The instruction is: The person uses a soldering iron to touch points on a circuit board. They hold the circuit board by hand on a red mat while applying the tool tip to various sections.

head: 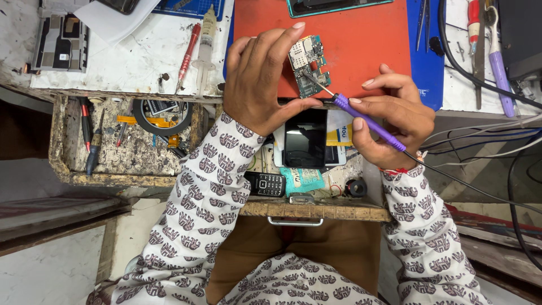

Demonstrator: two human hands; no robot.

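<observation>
Centre top of frame: left hand (265, 85) pinches a small green phone circuit board (307, 65) between thumb and fingers, tilted above the orange rubber work mat (361, 39). Right hand (389, 116) is closed pen-style round a purple-handled soldering iron (367, 121), tip touching the board.

Risks: the board is held in air, unsupported, so a slip could drag the tip across components or onto the fingertips beside it.

Hidden: exact contact point too small to read; left palm covers the board's lower edge; open wooden drawer (316, 209) contents partly masked.
</observation>
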